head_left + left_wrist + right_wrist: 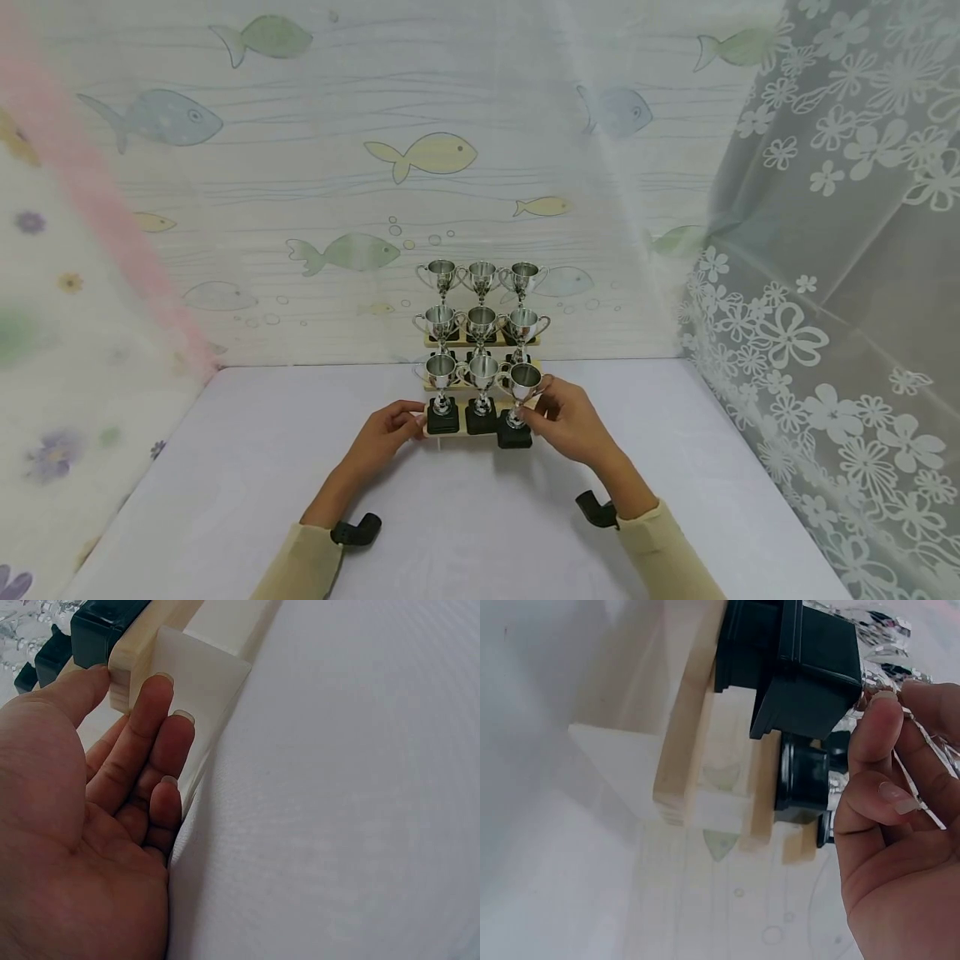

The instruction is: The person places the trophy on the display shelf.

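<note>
A tiered stand with wooden shelves [124, 679] carries rows of small silver trophies on black bases. My right hand [572, 421] grips a silver trophy [523, 382] by its stem at the right end of the front row. In the right wrist view, the black base [821, 671] of this trophy looks raised off the lowest shelf. At the other end, my left hand [386, 433] holds the left end of that shelf, its thumb beside a black base [101, 634]. Two front-row trophies, the left one [441, 373] and the middle one [482, 375], stand upright.
The stand's pale end panel [199, 682] reaches down to the white tabletop [300, 467]. Behind hangs a curtain printed with fish [420, 158]. A sheer flowered curtain [795, 333] borders the right side, and a flowered cloth [90, 333] the left.
</note>
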Demonstrator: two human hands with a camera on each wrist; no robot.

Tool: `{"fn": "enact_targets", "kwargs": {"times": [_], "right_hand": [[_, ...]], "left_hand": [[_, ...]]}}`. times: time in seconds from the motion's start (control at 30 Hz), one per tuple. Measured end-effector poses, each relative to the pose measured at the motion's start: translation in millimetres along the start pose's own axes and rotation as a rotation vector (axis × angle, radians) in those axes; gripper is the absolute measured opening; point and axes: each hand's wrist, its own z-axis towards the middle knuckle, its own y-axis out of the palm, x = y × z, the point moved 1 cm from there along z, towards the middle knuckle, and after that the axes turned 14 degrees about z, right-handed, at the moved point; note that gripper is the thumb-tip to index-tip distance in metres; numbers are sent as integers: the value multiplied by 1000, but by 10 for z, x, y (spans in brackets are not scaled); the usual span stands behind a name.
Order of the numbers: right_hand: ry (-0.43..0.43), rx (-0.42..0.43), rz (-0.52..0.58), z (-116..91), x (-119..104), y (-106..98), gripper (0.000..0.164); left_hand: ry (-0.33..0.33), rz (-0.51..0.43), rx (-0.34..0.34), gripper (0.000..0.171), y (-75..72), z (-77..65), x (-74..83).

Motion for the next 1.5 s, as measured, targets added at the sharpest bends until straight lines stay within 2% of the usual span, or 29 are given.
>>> {"fn": "enact_targets", "kwargs": {"times": [0.33, 0.83, 1.1, 1.37, 1.5], "right_hand": [[15, 52, -10, 18, 103, -49, 13], [58, 112, -29, 49, 241, -29, 14], [35, 125, 10, 51, 279, 9, 11], [21, 121, -1, 49, 285, 15, 11], [3, 134, 15, 40, 198, 49, 10]], "left_hand": [[11, -10, -8, 32, 0, 8, -19], [-22, -3, -3, 33, -8, -1, 9], [-18, 14, 0, 33, -2, -15, 26], [-22, 16, -3, 33, -4, -16, 43], [-21, 19, -6, 33, -12, -24, 54]]}}
